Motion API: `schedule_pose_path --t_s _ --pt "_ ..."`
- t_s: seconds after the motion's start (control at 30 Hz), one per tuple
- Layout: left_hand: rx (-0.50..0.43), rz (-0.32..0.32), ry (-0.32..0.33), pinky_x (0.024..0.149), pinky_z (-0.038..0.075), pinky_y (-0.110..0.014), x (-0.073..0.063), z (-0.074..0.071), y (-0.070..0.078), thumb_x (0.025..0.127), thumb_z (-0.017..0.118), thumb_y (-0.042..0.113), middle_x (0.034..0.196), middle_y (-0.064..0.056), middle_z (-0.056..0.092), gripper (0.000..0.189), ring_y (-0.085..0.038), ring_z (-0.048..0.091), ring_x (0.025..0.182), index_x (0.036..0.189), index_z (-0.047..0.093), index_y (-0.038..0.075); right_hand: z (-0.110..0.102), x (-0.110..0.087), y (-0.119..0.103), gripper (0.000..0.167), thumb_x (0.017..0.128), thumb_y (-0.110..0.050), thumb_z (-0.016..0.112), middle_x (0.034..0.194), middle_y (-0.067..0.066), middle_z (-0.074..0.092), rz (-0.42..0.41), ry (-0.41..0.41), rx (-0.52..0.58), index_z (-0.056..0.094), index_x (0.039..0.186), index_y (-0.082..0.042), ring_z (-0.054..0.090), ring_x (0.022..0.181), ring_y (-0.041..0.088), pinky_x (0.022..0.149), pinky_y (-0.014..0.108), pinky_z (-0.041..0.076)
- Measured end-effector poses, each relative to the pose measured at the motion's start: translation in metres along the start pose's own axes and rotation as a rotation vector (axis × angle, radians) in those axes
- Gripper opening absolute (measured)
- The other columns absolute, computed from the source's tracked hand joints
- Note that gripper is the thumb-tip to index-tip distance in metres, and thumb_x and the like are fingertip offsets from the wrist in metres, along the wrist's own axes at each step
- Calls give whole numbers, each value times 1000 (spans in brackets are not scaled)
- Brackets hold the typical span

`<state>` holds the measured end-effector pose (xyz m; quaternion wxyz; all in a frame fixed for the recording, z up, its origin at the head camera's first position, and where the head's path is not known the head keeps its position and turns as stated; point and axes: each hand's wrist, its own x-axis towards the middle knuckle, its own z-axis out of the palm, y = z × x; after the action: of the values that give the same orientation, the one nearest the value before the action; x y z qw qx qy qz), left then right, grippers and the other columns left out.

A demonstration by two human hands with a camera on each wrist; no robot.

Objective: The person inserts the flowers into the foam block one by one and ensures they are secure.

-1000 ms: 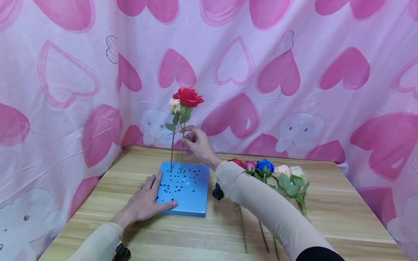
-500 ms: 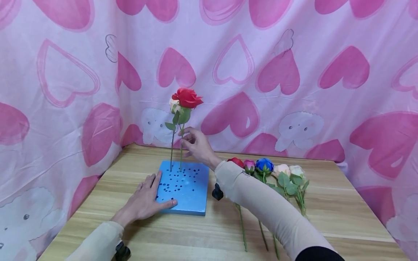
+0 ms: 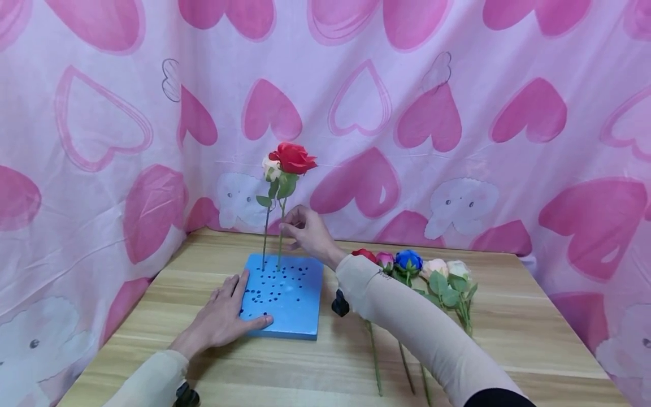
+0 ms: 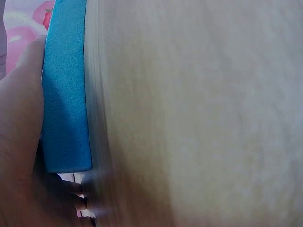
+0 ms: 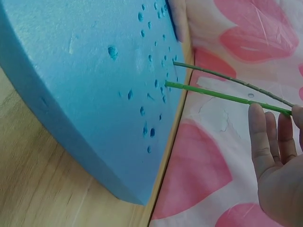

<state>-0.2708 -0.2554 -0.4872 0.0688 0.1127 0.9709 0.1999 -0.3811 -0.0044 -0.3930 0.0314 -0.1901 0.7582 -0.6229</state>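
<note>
A blue foam board with many small holes lies on the table. Near its far edge stand two artificial roses, their stems in the holes: a red rose and, partly hidden behind it, a cream rose. My right hand pinches the red rose's stem about midway. In the right wrist view, the fingers meet the bright green stem, with the thumb cut off at the frame edge. My left hand rests along the board's left side, fingers straight, thumb on top. The left wrist view shows the board's blue side against that hand.
Right of the board, several roses lie on the wooden table, partly under my right forearm: red, pink, blue, pale pink and white. A pink heart-patterned curtain hangs behind.
My right hand's fingers have shifted slightly down the red rose's stem, and the index finger has drawn in. The left hand stays on the board. The head view has shifted a little.
</note>
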Motion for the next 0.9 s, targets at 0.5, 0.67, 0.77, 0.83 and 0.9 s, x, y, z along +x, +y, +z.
schedule_pose_path --t_s 0.5,0.67,0.77,0.83,0.9 --pt "-7 21 15 132 12 -77 -1 -1 -1 89 63 91 179 -37 19 137 -57 19 166 178 9 3 -13 -9 3 9 110 -8 71 111 11 72 -17 4 -89 74 119 -10 70 97 23 82 42 70" --pt "-11 20 14 132 11 -77 -1 -1 -1 89 64 91 179 -37 19 136 -57 18 166 178 9 4 -17 -14 4 11 110 -9 72 112 9 72 0 6 -81 74 119 -14 70 100 26 79 36 69" --pt "-11 22 18 132 12 -77 -1 -1 -1 89 64 91 179 -37 19 136 -57 19 166 178 9 3 -19 -16 4 12 109 -10 73 114 8 73 9 10 -77 74 121 -15 70 102 27 81 38 70" --pt "-12 23 18 132 12 -77 -2 -1 0 89 64 91 178 -38 19 136 -57 19 166 178 10 3 -20 -17 3 13 110 -10 72 116 8 73 6 11 -77 74 123 -13 71 104 27 82 39 70" --pt "-14 24 19 132 11 -77 -2 -1 0 89 64 91 178 -38 19 136 -57 19 166 178 10 3 -22 -18 3 16 110 -10 72 117 11 73 -1 10 -77 73 126 -9 70 104 29 82 39 70"
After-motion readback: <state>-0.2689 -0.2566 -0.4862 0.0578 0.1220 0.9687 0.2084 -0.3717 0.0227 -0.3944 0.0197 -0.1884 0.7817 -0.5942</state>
